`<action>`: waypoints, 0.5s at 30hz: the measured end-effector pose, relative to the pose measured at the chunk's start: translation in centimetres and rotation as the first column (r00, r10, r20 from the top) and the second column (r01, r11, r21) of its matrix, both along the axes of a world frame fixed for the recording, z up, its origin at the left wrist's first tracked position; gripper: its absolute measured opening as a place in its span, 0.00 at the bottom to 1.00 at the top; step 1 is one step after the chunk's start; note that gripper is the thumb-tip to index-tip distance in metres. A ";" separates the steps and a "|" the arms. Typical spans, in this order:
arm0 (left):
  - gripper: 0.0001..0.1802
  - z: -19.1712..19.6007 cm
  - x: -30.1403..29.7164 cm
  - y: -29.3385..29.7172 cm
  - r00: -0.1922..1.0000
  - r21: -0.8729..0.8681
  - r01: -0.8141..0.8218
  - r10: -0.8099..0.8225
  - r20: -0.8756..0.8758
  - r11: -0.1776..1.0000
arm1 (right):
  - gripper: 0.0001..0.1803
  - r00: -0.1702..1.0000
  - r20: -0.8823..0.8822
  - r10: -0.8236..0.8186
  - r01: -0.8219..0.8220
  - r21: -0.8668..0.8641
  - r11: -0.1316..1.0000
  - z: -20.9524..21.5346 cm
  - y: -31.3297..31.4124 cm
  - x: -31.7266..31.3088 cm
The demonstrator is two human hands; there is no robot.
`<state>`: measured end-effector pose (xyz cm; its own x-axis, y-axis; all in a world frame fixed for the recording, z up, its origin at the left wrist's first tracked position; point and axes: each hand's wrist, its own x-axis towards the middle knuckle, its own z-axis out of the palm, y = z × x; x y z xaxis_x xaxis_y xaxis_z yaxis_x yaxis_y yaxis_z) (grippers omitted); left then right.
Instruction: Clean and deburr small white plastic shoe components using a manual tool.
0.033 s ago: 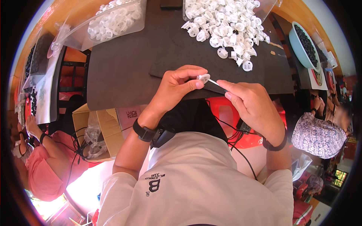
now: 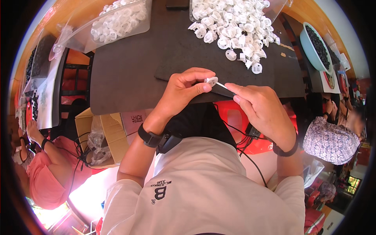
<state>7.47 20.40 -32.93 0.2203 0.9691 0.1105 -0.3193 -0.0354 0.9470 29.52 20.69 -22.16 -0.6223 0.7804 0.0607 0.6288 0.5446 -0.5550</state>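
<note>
Near the table's front edge, my left hand [image 2: 187,87] pinches a small round white plastic part [image 2: 211,80] between thumb and fingers. My right hand [image 2: 261,102] is closed on a thin, pale blade-like tool [image 2: 222,85]. The far end of this tool meets the white part; most of its grip is hidden in my fingers, with a dark bit showing. Beyond my hands, to the right, lies a heap of similar white plastic parts [image 2: 239,31], spilling from a clear tub onto the dark table [image 2: 125,78].
A clear bin [image 2: 147,24] of white parts stands at the far left. To the right, a light-blue basin [image 2: 309,43] holds small black pieces. A cardboard box [image 2: 111,137] and black cables lie below the table. Other people sit on both sides.
</note>
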 end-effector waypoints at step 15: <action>0.12 0.2 0.0 0.1 1.000 -0.008 -0.001 0.001 0.008 1.000 | 0.17 0.999 -0.043 -0.025 0.025 -0.007 1.000 0.3 -0.2 -0.1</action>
<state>7.44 20.45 -32.76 0.2187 0.9702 0.1044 -0.3267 -0.0280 0.9447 29.43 20.48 -21.90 -0.5997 0.7960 0.0821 0.6173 0.5254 -0.5855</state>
